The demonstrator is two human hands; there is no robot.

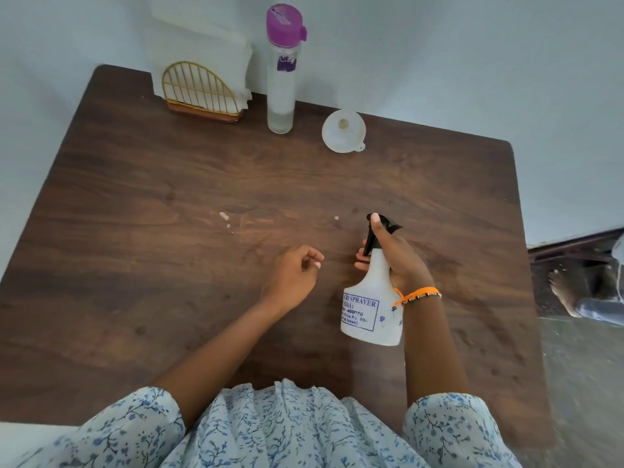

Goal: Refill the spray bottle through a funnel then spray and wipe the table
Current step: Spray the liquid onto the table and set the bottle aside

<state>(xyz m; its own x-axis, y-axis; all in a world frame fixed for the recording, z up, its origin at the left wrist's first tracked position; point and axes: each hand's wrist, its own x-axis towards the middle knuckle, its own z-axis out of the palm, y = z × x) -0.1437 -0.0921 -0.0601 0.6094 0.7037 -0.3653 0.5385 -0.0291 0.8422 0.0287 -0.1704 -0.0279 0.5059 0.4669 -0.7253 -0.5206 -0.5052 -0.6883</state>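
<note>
My right hand [396, 255] grips the neck of a white spray bottle [369, 305] with a black trigger head, held above the dark wooden table [169, 265], nozzle pointing away from me. My left hand [293, 273] hovers beside it to the left, fingers loosely curled with nothing in them. A white funnel [343, 130] lies on the table at the back, wide mouth up. A tall clear bottle [281, 69] with a purple cap stands left of the funnel, a little liquid at its bottom.
A gold wire holder with white paper napkins [199, 86] stands at the back left against the wall. Small white crumbs [224, 216] lie mid-table. Another person's bare foot [564, 295] shows on the floor to the right.
</note>
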